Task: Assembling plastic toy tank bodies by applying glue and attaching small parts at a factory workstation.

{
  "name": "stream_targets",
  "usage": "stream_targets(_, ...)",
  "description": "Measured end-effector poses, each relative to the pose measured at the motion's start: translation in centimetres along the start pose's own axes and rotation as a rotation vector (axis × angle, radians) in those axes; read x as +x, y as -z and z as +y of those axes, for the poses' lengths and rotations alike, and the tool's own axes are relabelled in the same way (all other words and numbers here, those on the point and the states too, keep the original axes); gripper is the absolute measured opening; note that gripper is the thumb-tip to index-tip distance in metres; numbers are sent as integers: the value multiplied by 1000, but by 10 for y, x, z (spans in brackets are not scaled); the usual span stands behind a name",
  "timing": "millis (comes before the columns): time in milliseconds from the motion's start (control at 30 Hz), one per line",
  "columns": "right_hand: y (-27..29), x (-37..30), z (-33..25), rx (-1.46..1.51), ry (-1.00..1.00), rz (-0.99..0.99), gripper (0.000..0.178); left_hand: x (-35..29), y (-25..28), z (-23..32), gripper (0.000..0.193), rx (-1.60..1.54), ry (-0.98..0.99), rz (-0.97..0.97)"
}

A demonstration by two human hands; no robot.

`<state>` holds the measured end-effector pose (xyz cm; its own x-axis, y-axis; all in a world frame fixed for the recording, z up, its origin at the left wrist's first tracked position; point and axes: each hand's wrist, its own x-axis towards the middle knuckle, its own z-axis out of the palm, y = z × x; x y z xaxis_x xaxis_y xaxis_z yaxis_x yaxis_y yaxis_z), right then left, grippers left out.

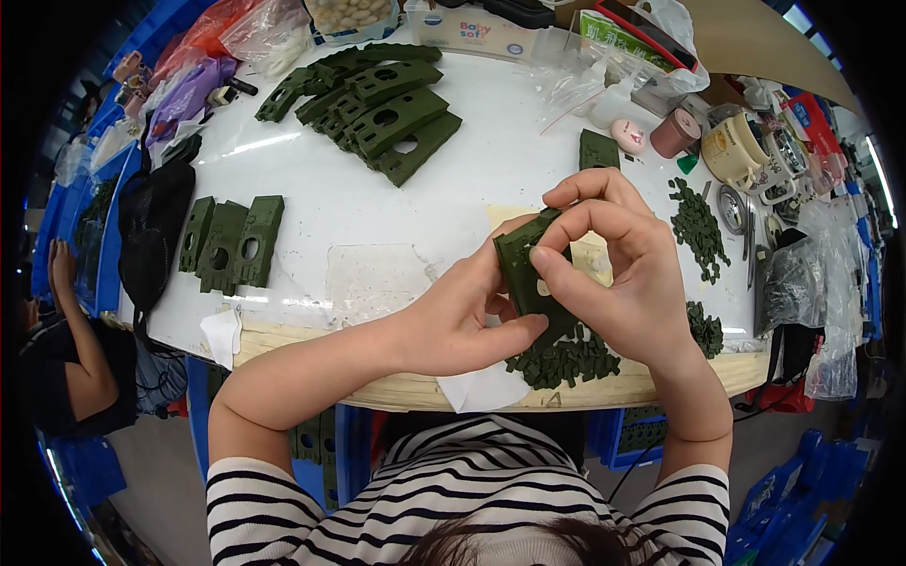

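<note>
My left hand (458,311) grips a dark green plastic tank-hull model part (524,269), tilted up over the near side of the table. The thumb lies along its lower end and the fingers pass behind it. My right hand (623,269) is closed in a pinch at the part's upper right edge, thumb and index finger bent together. Whatever sits between those fingertips is hidden. Just below both hands, a heap of small green plastic pieces (566,363) lies at the table's near edge. A yellowish sheet (593,255) shows partly behind my right hand.
Stacked green hull parts (396,123) lie at the back, with several more hull parts (255,241) at left. Further small green pieces (696,226) are heaped at right, near mugs (731,151) and tweezers (750,245). A black mask (156,231) hangs over the left edge. Another person's arm (80,330) is far left.
</note>
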<state>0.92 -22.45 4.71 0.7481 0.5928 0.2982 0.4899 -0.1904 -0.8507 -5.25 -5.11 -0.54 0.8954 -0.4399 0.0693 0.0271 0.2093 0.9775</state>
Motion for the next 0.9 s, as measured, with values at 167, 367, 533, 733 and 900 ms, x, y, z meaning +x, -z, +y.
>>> stream_targets(167,0,0,1,-18,15,8,7,2,2,-2,78,110,-47,2)
stream_targets(367,-4,1,5,-47,84,88,8,2,1,-2,79,99,-55,12)
stream_targets(533,-1,0,1,-64,48,19,7,1,1,-1,80,96,-56,-2)
stream_targets(733,-3,1,3,-97,148,101,11,0,1,0,77,-4,5,-20)
stream_targets(900,22,6,4,44,207,69,17,3,8,21,70,-237,178,-150)
